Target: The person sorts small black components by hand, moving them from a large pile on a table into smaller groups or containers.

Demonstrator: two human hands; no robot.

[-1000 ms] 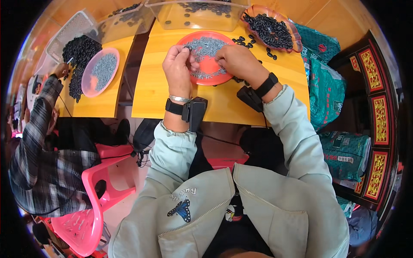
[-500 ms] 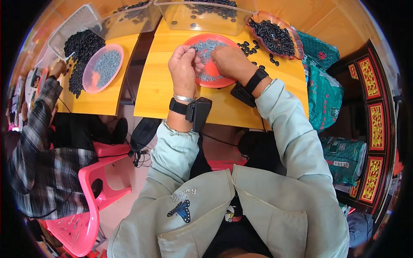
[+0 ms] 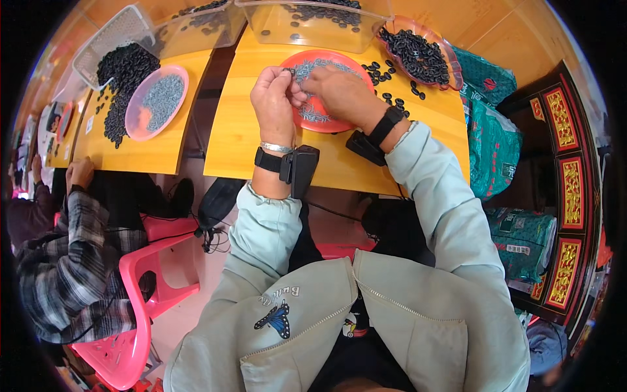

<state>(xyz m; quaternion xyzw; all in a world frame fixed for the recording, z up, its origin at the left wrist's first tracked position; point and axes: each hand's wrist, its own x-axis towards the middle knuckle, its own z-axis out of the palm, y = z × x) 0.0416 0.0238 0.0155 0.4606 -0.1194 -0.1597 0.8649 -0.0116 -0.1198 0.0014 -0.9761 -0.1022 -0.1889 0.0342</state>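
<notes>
1. At the far left a co-worker in a plaid sleeve (image 3: 72,261) sits on a pink chair (image 3: 137,307). Only one hand of this person shows, at the table edge, and what it does is hidden.
2. On the left table lies a heap of black pieces (image 3: 121,81) beside a pale pink plate (image 3: 157,101) of small grey metal parts. The shape of the parts is too small to tell.
3. The left hand (image 3: 274,104) is over the left rim of the red plate (image 3: 326,121). Its fingers are pinched together on something small; I cannot tell which piece it is.
4. The right hand (image 3: 343,91) lies over the middle of the red plate, fingertips meeting those of the left hand. Its grip is narrow, and what is inside is hidden.
5. The red plate holds a spread of grey metal parts (image 3: 313,68), so I judge that much work is left.
6. To the right, loose black pieces (image 3: 392,88) lie on the yellow table (image 3: 241,144), and a red tray (image 3: 418,52) is full of them. The clear bins (image 3: 313,23) behind hold only a few. Which pieces are finished I cannot tell.
</notes>
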